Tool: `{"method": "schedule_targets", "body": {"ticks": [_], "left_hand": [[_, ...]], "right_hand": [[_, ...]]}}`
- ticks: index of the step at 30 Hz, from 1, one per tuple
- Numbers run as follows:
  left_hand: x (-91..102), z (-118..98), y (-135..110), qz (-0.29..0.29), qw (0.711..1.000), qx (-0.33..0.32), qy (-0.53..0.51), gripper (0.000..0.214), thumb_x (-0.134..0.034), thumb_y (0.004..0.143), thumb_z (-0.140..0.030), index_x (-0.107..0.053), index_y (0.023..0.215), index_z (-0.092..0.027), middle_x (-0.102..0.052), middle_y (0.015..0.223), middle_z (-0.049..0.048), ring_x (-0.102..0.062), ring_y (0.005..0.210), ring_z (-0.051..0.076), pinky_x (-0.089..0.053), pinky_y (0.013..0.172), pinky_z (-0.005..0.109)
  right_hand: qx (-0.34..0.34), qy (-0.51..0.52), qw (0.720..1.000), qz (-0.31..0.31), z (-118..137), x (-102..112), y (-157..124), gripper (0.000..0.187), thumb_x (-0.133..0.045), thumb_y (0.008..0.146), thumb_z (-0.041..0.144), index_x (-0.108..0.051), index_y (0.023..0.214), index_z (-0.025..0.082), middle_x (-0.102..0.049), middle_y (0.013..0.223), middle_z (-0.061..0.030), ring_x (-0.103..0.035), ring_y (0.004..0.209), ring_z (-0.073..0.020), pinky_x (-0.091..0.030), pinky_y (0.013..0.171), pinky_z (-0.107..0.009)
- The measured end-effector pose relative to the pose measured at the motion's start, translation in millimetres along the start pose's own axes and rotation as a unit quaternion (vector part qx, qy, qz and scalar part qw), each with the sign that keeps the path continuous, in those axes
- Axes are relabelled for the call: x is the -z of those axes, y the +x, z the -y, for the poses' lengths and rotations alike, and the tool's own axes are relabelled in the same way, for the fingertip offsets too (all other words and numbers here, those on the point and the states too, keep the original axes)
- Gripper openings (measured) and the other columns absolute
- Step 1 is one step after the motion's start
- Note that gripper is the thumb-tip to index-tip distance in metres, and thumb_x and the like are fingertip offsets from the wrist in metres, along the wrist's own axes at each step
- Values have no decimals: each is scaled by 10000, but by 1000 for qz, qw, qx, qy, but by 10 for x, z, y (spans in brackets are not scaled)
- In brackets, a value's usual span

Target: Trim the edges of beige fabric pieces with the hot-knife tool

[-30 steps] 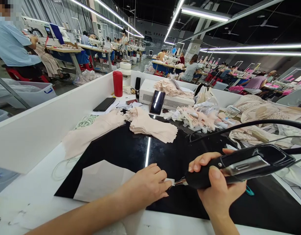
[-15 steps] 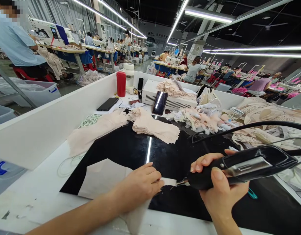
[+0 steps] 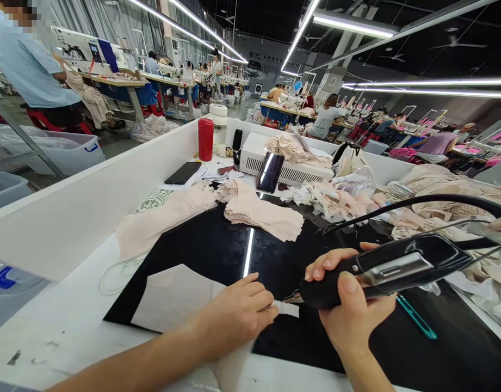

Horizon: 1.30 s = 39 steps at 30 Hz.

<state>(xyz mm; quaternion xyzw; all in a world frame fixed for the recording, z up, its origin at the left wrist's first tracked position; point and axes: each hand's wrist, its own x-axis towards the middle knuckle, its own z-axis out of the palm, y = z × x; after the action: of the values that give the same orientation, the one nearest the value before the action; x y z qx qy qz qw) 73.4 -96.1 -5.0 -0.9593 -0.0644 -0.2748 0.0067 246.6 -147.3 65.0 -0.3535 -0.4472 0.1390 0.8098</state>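
Note:
My left hand (image 3: 246,310) is closed on a piece of pale fabric (image 3: 180,299) that lies on the black mat (image 3: 185,239) and hangs toward the near edge. A narrow pale strip (image 3: 289,309) sticks out past its fingertips. My right hand (image 3: 352,305) grips a black corded hand tool (image 3: 413,272) with a slim metal tip (image 3: 293,297). That tip points left, at the strip close beside my left fingers; whether it touches the fabric I cannot tell. Beneath the right wrist side, a teal tool (image 3: 417,317), perhaps thread snips, lies on the mat.
Behind the hands lie a stack of beige fabric pieces (image 3: 262,212) and a longer beige piece (image 3: 164,215). A phone (image 3: 270,172) leans on a white vented box (image 3: 291,169). Scraps (image 3: 335,198) and a cable (image 3: 397,209) fill the right. A white wall (image 3: 91,201) borders the left.
The black tool and my right hand have moved left and slightly up, bringing the tip nearer my left fingers. More of the teal tool shows. The view has shifted slightly.

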Motion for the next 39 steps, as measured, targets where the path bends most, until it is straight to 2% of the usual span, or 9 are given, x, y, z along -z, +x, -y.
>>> {"method": "schedule_targets", "body": {"ticks": [8,16,21,28,39], "left_hand": [[-18,-29,26,-12,1000,-6,-3,162,-500,1055,-112,-653,1085,-151,-634,898,1,-600,870,152,-466,1141,411],[-12,-41,50,2,1000,-9,-8,131,-549,1035,-114,-660,1091,-154,-634,892,-3,-617,884,145,-469,1146,405],[14,-34,50,-4,1000,-13,-11,146,-531,1036,-97,-658,1086,-148,-634,887,-2,-618,874,146,-474,1140,405],[5,-13,6,-4,1000,-7,-6,174,-498,1043,-88,-658,1032,-154,-629,885,0,-603,857,142,-470,1144,406],[8,-10,2,9,1000,-2,-15,133,-535,1040,-106,-656,1063,-157,-634,908,-3,-612,880,140,-458,1155,409]], "right_hand": [[4,5,1000,1,43,35,30,382,-782,834,281,-590,1165,270,-646,750,47,-586,547,-134,-542,479,-278],[0,5,1000,4,38,55,19,381,-781,841,282,-594,1172,274,-648,761,45,-595,559,-133,-543,488,-277],[-10,5,1000,8,57,56,5,356,-749,869,217,-588,1180,282,-655,777,46,-606,570,-130,-550,503,-283],[13,-5,1000,-19,73,115,45,391,-799,824,245,-601,1161,255,-659,746,44,-598,545,-134,-563,479,-293],[-2,-20,1000,-14,67,106,15,362,-761,846,226,-579,1156,268,-655,758,42,-599,553,-138,-565,489,-306]]}}
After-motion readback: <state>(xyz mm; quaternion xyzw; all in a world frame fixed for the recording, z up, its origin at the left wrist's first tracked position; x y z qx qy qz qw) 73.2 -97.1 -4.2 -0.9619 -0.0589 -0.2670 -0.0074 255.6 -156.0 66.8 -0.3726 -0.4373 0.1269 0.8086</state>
